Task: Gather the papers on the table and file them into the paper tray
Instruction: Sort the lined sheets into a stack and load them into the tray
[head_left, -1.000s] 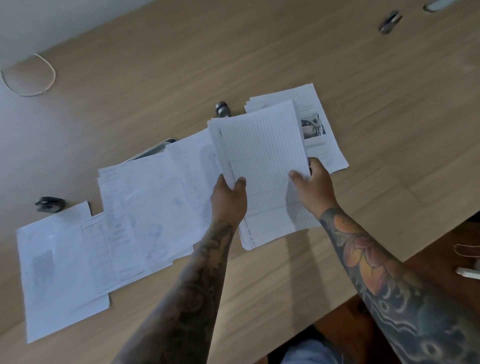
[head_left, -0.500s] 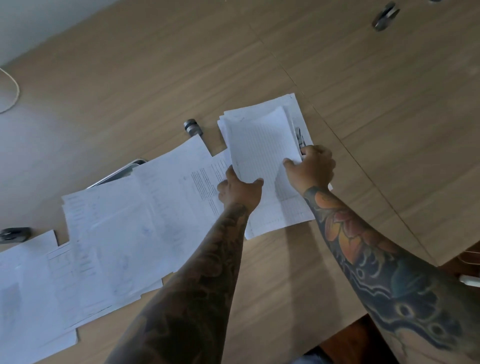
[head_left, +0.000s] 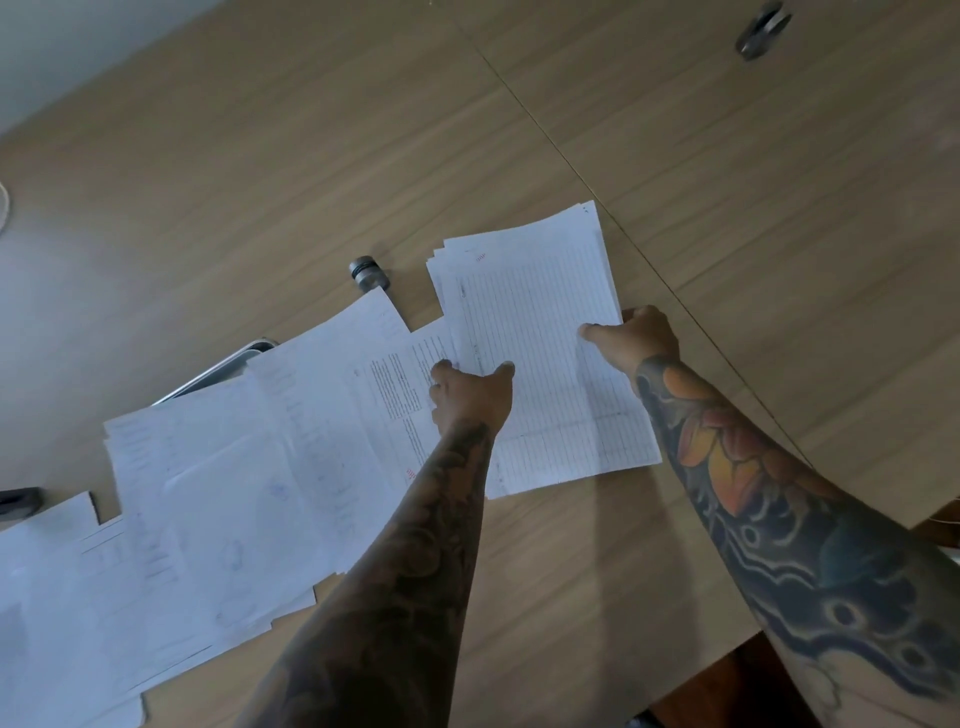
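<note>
Head camera, looking down on a wooden counter: a person is partway through gathering loose papers, with the filing not yet begun. A small stack of lined sheets lies on the counter at right, its far edges fanned and not yet squared. The left hand holds the stack's left edge, thumb on top of the top sheet and the other fingers curled at or under the edge. The right hand pinches the right edge, thumb lying across the lined page, the remaining fingers tucked beyond the paper, where their lie cannot be made out. Both tattooed forearms reach forward from the lower frame, roughly parallel.

By the look of it, most of the job remains. A broad spread of overlapping sheets runs across the counter to the left of the stack, reaching the frame's lower left corner, none of it collected. A grey metal edge, possibly the paper tray, shows from beneath those sheets; what it is cannot be told for certain. A small metal cylinder stands just beyond the papers, and a dark clip lies well apart at the far right.
</note>
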